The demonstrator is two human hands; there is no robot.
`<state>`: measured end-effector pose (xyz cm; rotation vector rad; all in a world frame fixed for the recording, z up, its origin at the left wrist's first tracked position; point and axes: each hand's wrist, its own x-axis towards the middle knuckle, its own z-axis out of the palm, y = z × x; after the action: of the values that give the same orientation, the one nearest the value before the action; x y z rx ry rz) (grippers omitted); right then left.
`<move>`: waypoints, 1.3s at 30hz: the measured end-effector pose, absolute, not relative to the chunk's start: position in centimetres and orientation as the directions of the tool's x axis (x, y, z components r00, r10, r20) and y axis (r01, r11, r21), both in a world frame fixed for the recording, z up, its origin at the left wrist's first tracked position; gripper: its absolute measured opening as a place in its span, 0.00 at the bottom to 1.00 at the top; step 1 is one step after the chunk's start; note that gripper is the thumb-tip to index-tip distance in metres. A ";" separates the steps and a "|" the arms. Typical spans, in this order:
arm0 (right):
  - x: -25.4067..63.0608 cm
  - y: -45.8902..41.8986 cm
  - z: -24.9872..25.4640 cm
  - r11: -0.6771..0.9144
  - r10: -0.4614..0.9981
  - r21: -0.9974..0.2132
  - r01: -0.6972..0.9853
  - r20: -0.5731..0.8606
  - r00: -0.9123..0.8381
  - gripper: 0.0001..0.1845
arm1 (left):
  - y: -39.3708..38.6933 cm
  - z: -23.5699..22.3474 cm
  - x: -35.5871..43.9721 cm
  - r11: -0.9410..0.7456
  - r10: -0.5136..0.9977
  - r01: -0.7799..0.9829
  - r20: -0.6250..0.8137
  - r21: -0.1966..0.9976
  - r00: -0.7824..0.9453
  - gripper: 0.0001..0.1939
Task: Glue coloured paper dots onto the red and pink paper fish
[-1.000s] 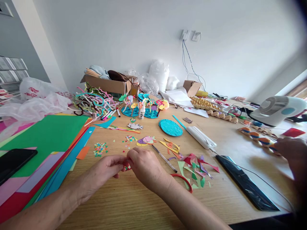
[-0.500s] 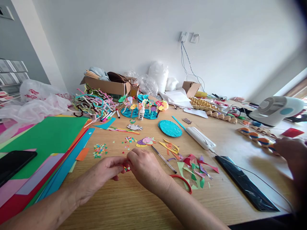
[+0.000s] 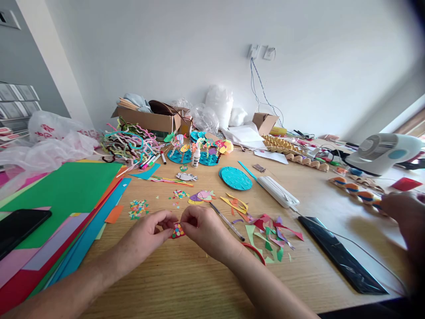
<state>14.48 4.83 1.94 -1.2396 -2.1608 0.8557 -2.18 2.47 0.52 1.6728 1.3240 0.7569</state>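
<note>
Between my two hands is a small red paper piece (image 3: pixel 177 231) covered with colourful dots, held just above the wooden table. My left hand (image 3: pixel 154 230) pinches its left side between thumb and fingers. At its right edge the fingers of my right hand (image 3: pixel 204 228) are pressed together on it. Part of the piece is hidden by my fingers. Beyond lie loose paper dots (image 3: pixel 180 194), a heap of tiny confetti (image 3: pixel 138 208) and purple and pink paper fish (image 3: pixel 201 196). A pen (image 3: pixel 226 221) is right of my right hand, and red-handled scissors (image 3: pixel 255 251) are partly under my forearm.
Coloured paper sheets (image 3: pixel 66 186) and a phone (image 3: pixel 23 226) lie at the left. Paper scraps (image 3: pixel 272 235), a black flat package (image 3: pixel 341 254) and a white power strip (image 3: pixel 278 191) are on the right. Another person's hand (image 3: pixel 403 212) is at the far right. A glue bottle (image 3: pixel 196 156) stands behind.
My hands have turned and moved slightly apart, so more of the dotted red paper piece shows. My right forearm now covers more of the scissors handle.
</note>
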 end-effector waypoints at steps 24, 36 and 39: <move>15.1 4.9 3.2 0.321 0.852 -0.804 0.501 0.014 -0.523 0.04 | 3.1 0.8 -1.5 -0.147 0.964 0.558 -0.008 0.817 0.265 0.11; 15.7 6.7 2.8 0.419 0.804 -0.729 0.542 0.020 -0.594 0.05 | 3.5 0.1 -1.7 -0.180 0.956 0.576 0.005 0.797 0.292 0.08; 16.0 7.7 2.5 0.422 0.806 -0.686 0.593 -0.015 -0.591 0.06 | 3.0 -0.3 -2.6 -0.255 0.957 0.693 0.075 0.675 0.279 0.05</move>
<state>16.03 7.66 2.52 -1.2072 -2.3642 0.9489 -2.58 2.96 -0.33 2.0303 1.4767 0.6616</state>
